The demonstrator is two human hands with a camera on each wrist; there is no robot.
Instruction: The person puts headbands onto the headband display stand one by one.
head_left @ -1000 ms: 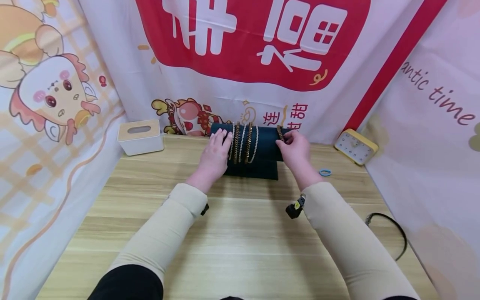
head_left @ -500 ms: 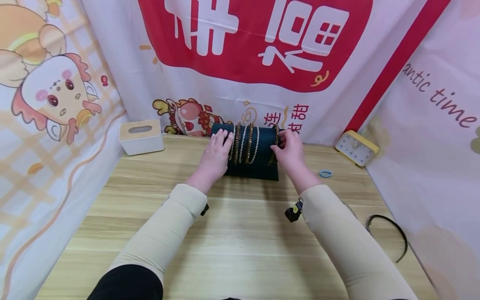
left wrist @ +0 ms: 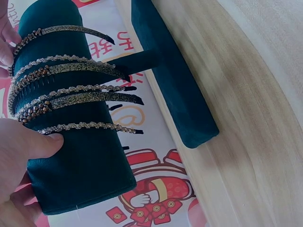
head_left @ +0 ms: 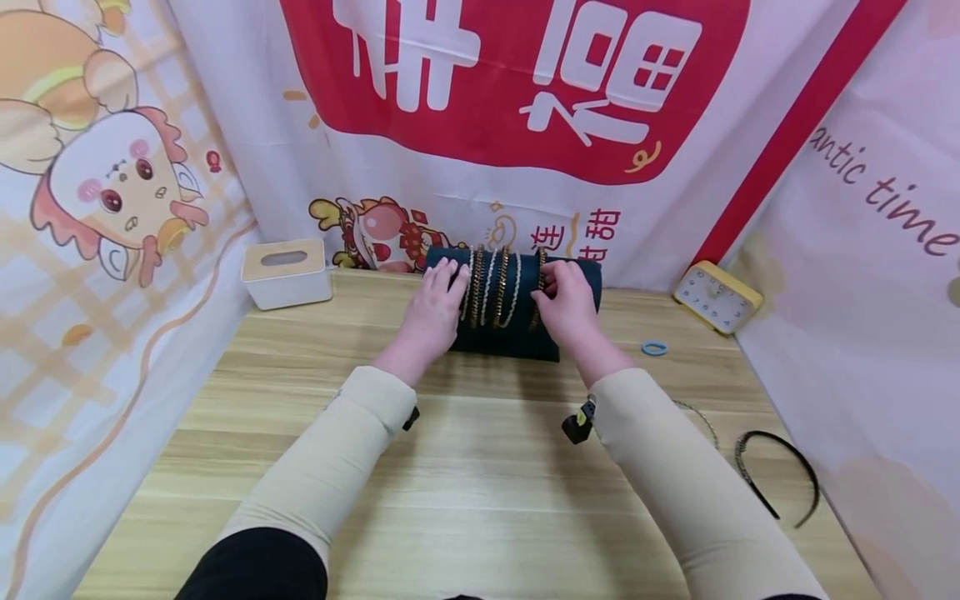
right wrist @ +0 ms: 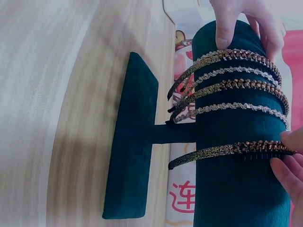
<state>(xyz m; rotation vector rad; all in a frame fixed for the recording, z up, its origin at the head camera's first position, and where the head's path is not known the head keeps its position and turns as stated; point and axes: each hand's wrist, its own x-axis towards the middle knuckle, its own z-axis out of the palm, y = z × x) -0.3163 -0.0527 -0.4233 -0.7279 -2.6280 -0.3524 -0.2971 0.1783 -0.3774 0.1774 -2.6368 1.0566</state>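
A dark green velvet headband stand (head_left: 510, 343) stands at the back of the table, its roll (right wrist: 236, 189) lying crosswise over a flat base (right wrist: 130, 142). Silver beaded headbands (left wrist: 90, 126) and bronze-and-gold ones (left wrist: 94, 99) sit side by side around the roll's left half. My left hand (head_left: 433, 304) grips the roll near its left end, thumb on the front beside the outermost headband, fingers behind. Farther right, my right hand (head_left: 568, 307) pinches the beaded part of a bronze-and-gold headband (right wrist: 213, 152), which sits around the roll apart from the others.
On the table's right lie a blue ring-shaped band (head_left: 654, 348), a thin silver headband (head_left: 701, 417) partly behind my sleeve, and a black headband (head_left: 802, 458). A yellow clock (head_left: 717, 297) stands back right, a tissue box (head_left: 288, 287) back left, before a printed curtain (head_left: 465, 192).
My right hand has moved left along the roll, bringing the pinched headband from the right end closer to the other headbands. My left hand stays on the roll.
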